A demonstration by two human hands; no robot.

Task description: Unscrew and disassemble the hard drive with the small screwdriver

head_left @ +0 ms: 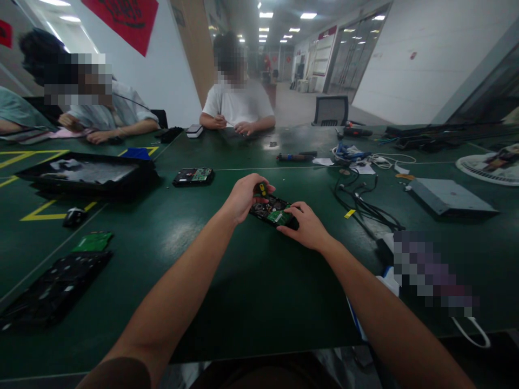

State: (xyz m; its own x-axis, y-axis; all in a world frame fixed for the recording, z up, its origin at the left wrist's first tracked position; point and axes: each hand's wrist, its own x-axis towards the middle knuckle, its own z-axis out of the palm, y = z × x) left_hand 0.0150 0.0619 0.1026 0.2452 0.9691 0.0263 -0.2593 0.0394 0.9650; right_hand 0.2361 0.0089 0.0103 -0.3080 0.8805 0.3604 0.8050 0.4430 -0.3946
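A black hard drive with a green circuit board lies on the table in front of me. My left hand is closed around a screwdriver with a black-and-yellow handle, held above the drive's far left end. The screwdriver's tip is hidden. My right hand grips the near right end of the drive, thumb along the front edge and fingers over the board's side.
Another drive lies farther back, and a black part with a green board at left. A black tray is beyond. Right: cables and a metal box. People sit across the green table.
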